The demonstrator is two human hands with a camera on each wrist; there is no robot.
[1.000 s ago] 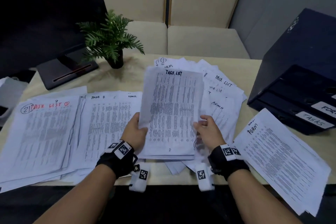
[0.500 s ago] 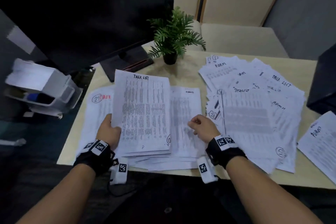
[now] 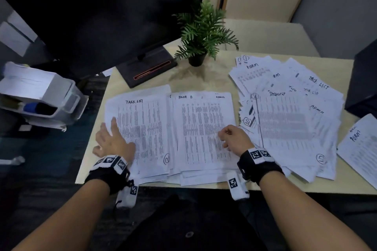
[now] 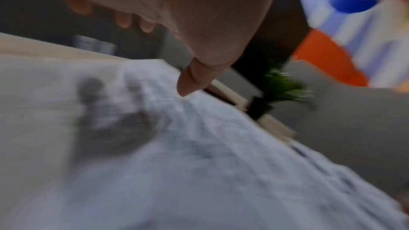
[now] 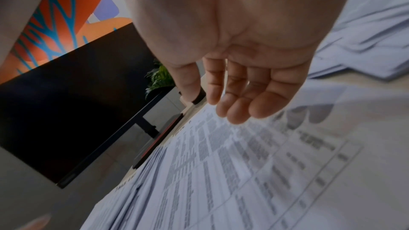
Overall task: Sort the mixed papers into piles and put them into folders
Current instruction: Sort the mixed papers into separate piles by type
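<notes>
1. At the near edge of the table (image 3: 204, 79), the left hand (image 3: 111, 142) is spread over the left margin of the TASK LIST pile (image 3: 149, 128). Its fingers are straight and released, and nothing is gripped (whether the palm actually presses the paper cannot be told from the blurred wrist view).
2. Just to the right, the right hand (image 3: 234, 138) is held above the lower right of the admin pile (image 3: 202, 128), fingers loosely curled and empty.
3. The step in hand is judged to be the squaring of a sheet on its pile. Edges are best nudged flush with flat fingers, so that the top sheet is not dragged onto the neighbouring pile, which it overlaps.
4. Beyond the right hand, the mixed heap (image 3: 289, 120) is fanned out unsorted. Each sheet should be read by its heading and lifted singly.
5. A FORM pile (image 3: 361, 149) is set apart at the right edge.
6. At the far side stands a potted plant (image 3: 204, 30). No folder can be made out.
</notes>
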